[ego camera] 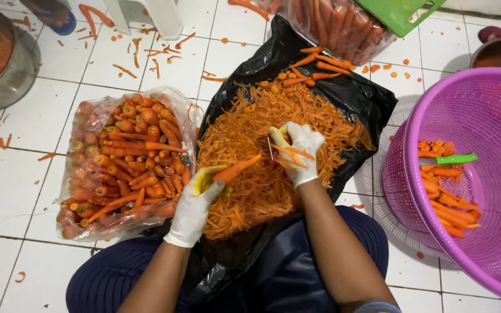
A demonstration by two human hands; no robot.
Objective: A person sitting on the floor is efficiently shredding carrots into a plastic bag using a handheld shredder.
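Clear plastic bag of carrots on floor at left; second clear carrot bag at top; black plastic bag spread flat in centre.

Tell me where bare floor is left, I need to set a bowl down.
Bare white tile lies left of the clear carrot bag, and more at lower left. Between the black bag of peelings and the purple basket it is tight.
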